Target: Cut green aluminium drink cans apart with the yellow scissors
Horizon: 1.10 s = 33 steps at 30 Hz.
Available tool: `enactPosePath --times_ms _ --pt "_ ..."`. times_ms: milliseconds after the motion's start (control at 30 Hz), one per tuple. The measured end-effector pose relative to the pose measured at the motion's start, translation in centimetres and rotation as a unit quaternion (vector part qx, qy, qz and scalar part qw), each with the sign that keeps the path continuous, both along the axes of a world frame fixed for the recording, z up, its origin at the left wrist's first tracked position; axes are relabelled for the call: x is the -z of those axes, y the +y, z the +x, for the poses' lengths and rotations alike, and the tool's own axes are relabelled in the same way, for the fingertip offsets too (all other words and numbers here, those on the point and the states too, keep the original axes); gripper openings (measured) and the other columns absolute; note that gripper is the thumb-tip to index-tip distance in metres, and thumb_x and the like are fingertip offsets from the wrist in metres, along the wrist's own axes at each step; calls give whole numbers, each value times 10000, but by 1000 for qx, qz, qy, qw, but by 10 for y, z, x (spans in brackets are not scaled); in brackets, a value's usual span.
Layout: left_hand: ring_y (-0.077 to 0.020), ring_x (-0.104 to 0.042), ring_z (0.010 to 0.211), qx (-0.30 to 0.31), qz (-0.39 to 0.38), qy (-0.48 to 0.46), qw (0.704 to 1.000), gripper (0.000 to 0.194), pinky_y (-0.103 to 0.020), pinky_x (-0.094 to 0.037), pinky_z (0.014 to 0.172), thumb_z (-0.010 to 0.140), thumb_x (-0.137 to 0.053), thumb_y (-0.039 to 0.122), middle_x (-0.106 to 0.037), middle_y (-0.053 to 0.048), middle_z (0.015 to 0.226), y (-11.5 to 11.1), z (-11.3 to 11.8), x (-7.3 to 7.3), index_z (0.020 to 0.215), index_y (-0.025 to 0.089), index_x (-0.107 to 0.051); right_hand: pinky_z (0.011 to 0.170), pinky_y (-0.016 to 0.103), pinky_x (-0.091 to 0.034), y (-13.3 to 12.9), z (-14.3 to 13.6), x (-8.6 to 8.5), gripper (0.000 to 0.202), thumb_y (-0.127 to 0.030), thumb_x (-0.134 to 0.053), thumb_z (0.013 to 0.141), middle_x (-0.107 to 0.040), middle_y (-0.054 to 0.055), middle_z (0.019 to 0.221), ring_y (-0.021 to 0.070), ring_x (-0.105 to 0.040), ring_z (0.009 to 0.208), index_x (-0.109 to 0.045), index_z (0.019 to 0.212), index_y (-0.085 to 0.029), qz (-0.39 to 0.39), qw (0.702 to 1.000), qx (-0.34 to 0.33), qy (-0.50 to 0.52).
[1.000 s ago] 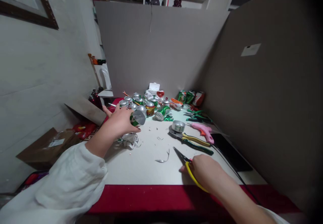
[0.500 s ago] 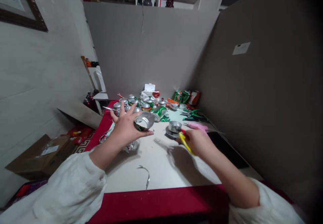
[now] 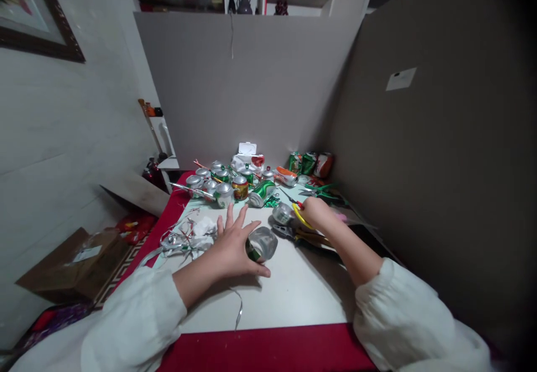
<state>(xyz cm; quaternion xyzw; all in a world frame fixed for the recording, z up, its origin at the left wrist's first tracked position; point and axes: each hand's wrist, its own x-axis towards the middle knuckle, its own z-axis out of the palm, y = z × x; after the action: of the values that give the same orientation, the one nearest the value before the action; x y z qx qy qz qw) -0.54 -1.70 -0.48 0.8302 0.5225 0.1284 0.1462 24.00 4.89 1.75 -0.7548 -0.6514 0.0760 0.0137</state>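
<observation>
My left hand [image 3: 235,243] reaches over the white board with its fingers spread wide. An open-ended section of cut can [image 3: 263,243], silver inside and green outside, sits between its thumb and index finger and looks held there. My right hand [image 3: 316,212] grips scissors [image 3: 302,218] with yellow and red handles, the blades pointing away to the upper left. Between the hands lies a cut can bottom [image 3: 282,213], tipped on its side near dark-jawed pliers [image 3: 285,231]. A curled metal strip [image 3: 240,307] lies below my left hand.
Several cut can tops [image 3: 224,193] and a green can [image 3: 263,193] stand or lie behind. Metal scraps [image 3: 188,238] pile up at the left. Green-handled pliers [image 3: 319,190] and whole cans [image 3: 309,163] are at the back right. Grey panels [image 3: 251,81] close off the back and right.
My left hand has moved down and to the right with the can section. My right hand has lifted slightly, and the scissors now point away. The can bottom has tipped from upright.
</observation>
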Motion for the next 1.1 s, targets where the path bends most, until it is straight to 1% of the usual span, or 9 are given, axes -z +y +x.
enactPosePath --times_ms 200,333,433,500,567,633,800,967,1100 --pt "-442 271 1419 4 -34 21 999 1413 -668 3 1154 359 -851 678 138 -145 1634 9 -6 2 1554 263 -223 859 404 -551 10 2 10 315 -350 -596 950 -617 84 1211 224 -633 1022 -603 1203 -163 27 998 -15 51" --pt "-427 253 1434 6 -30 -21 999 1418 -635 -83 1174 385 -857 659 209 -103 1622 12 -15 -11 1564 291 -162 806 363 -550 8 0 5 256 -349 -593 949 -651 70 1102 191 -643 930 -635 1106 -151 114 989 -41 85" --pt "-413 9 1499 -39 -17 -112 993 1273 -563 -206 1182 475 -830 661 62 -160 1645 18 -27 -29 1537 223 -283 664 260 -469 -7 -9 -11 221 -299 -578 916 -630 26 772 162 -596 745 -640 798 -122 209 967 -79 122" --pt "-382 -297 1450 -55 -50 -189 979 1029 -527 -275 1165 556 -783 686 -274 -200 1590 23 -35 -41 1409 186 -499 591 227 -387 -22 -21 -24 240 -282 -539 891 -553 4 660 138 -526 665 -580 698 -144 272 943 -116 154" --pt "-348 -527 1297 -28 -140 -299 944 932 -492 -386 1099 578 -749 728 -560 -218 1387 27 -41 -51 1284 139 -594 562 218 -340 -36 -37 -36 233 -285 -521 853 -497 -13 618 119 -458 615 -517 650 -172 321 914 -163 186" --pt "-331 -648 1138 15 -246 -386 889 903 -469 -463 1016 569 -697 798 -696 -194 1181 28 -45 -56 1174 131 -645 557 219 -318 -47 -54 -44 225 -263 -535 787 -465 -19 597 111 -414 590 -434 597 -196 355 885 -212 213" --pt "-307 -726 949 64 -417 -481 768 862 -424 -528 892 596 -637 834 -743 -140 1057 22 -48 -61 1154 177 -637 579 242 -312 -50 -88 -46 197 -202 -515 677 -442 -14 596 128 -385 597 -338 594 -222 401 828 -285 269" --pt "-278 -734 852 44 -408 -498 764 716 -387 -549 815 592 -795 669 -751 -133 964 22 -54 -73 1064 147 -667 537 238 -313 -45 -98 -48 252 -299 -546 759 -425 -21 589 121 -374 572 -371 597 -218 404 809 -278 326" --pt "-275 -702 935 36 -360 -514 778 661 -381 -533 864 557 -871 555 -743 -134 978 31 -66 -83 1035 136 -692 486 227 -339 -51 -89 -56 432 -600 -534 840 -434 -30 603 110 -376 535 -542 756 -176 242 816 -268 452"
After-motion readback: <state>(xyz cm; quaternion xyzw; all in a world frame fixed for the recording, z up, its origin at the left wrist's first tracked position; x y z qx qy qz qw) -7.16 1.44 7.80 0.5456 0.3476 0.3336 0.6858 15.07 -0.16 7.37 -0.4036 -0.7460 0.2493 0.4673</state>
